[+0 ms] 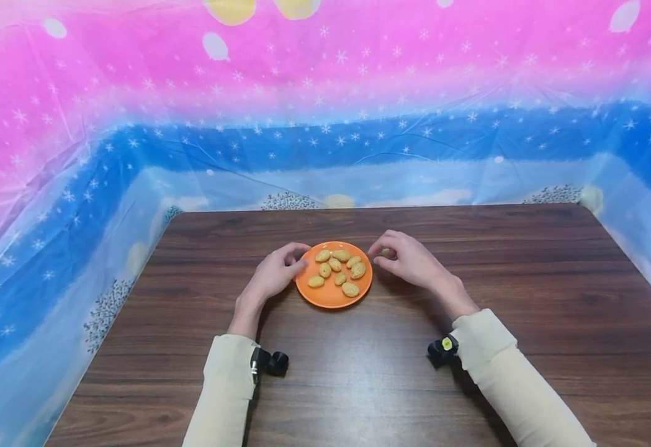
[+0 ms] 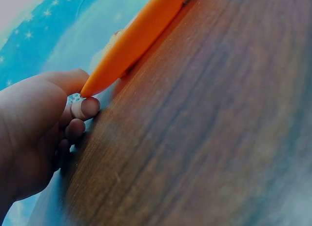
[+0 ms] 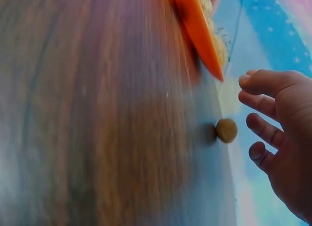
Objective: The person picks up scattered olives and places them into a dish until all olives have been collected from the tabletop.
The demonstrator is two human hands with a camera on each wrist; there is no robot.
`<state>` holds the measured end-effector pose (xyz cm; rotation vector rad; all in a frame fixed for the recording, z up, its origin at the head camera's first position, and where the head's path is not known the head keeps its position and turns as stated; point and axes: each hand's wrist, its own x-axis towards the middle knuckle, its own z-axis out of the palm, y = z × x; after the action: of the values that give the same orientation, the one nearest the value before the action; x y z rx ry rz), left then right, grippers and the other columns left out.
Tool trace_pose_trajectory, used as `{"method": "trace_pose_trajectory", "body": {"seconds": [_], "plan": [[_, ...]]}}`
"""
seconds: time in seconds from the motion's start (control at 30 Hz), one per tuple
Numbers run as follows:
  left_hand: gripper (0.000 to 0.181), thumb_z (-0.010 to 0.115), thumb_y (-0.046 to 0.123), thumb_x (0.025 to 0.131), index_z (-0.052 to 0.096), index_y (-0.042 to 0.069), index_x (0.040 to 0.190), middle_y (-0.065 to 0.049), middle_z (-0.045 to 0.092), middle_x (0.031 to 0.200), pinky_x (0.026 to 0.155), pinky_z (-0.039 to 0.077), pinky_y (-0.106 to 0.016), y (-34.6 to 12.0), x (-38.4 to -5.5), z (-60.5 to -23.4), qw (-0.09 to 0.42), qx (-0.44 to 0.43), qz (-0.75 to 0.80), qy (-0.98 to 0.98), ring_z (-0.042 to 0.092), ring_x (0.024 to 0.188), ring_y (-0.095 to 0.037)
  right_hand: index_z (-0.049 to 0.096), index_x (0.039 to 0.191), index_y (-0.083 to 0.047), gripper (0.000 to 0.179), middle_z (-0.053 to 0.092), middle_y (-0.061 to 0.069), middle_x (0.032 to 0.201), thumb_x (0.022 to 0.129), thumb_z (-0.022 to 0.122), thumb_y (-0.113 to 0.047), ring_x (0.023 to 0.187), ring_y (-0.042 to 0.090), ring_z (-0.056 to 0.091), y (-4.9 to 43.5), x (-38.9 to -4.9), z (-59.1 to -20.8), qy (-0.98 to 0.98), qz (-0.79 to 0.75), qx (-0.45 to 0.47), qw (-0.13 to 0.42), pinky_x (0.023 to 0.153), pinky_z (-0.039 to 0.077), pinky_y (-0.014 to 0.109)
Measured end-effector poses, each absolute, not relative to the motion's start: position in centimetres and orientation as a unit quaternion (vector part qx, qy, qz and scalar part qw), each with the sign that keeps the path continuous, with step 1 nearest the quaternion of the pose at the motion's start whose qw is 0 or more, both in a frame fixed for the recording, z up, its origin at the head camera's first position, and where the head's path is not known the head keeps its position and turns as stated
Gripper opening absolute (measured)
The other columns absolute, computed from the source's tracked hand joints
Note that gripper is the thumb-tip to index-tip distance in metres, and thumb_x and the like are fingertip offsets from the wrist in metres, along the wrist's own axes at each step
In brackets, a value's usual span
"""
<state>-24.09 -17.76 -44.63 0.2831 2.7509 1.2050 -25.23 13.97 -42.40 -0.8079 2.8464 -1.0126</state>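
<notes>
An orange plate (image 1: pixel 332 300) on the table carries several small, oval, yellow-brown pieces (image 1: pixel 350 289) with rough, potato-like skins. My left hand (image 1: pixel 273 273) pinches the plate's left rim. In the left wrist view, the thumb (image 2: pixel 73 81) lies over the rim and a fingertip (image 2: pixel 90 108) is under it. Just off the right rim, my right hand (image 1: pixel 409 257) holds nothing, its fingers bent and spread apart. Another round brown piece (image 3: pixel 226 131) lies on the table near those fingers, mostly hidden behind the right hand in the head view.
The dark wood-grain table (image 1: pixel 347 372) reaches back to a pink and blue snowflake-print cloth (image 1: pixel 325 93) that hangs behind and along the sides. Black wrist cameras (image 1: pixel 442 351) sit at both sleeve cuffs, above the table.
</notes>
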Motion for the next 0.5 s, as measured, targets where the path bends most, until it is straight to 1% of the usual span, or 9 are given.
{"method": "trace_pose_trajectory", "body": {"seconds": [0.2, 0.5], "plan": [[0.035, 0.059, 0.033, 0.102, 0.059, 0.026, 0.137, -0.006, 0.058, 0.084, 0.063, 0.037, -0.034, -17.8, -24.1, -44.6, 0.061, 0.092, 0.396, 0.911, 0.051, 0.068, -0.022, 0.073, 0.111, -0.014, 0.017, 0.061, 0.001, 0.108, 0.095, 0.071, -0.014, 0.080, 0.019, 0.051, 15.0, -25.7, -42.9, 0.916, -0.324, -0.238, 0.007, 0.069, 0.043, 0.037], [0.036, 0.059, 0.034, 0.102, 0.059, 0.027, 0.137, -0.006, 0.058, 0.085, 0.063, 0.037, -0.034, -17.8, -24.1, -44.6, 0.065, 0.093, 0.400, 0.910, 0.051, 0.068, -0.023, 0.073, 0.114, -0.014, 0.019, 0.059, 0.004, 0.113, 0.094, 0.071, -0.015, 0.081, 0.020, 0.052, 15.9, -26.2, -43.2, 0.921, -0.312, -0.232, 0.013, 0.070, 0.044, 0.036]]}}
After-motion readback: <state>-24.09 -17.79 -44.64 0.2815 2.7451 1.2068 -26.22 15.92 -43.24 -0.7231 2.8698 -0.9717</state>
